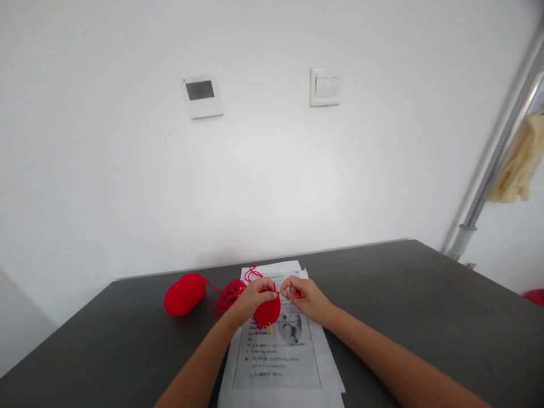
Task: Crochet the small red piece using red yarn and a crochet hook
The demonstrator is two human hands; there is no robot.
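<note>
**Crochet piece pinched at the left hand**

The round red crocheted piece point(268, 313) hangs from the left hand point(254, 296), which pinches its top edge over the white printed paper sheet point(276, 362). The right hand point(306, 298) is just to its right, fingers closed on something small and red, possibly a hook. The oval red yarn ball point(185, 293) lies further left.
</note>
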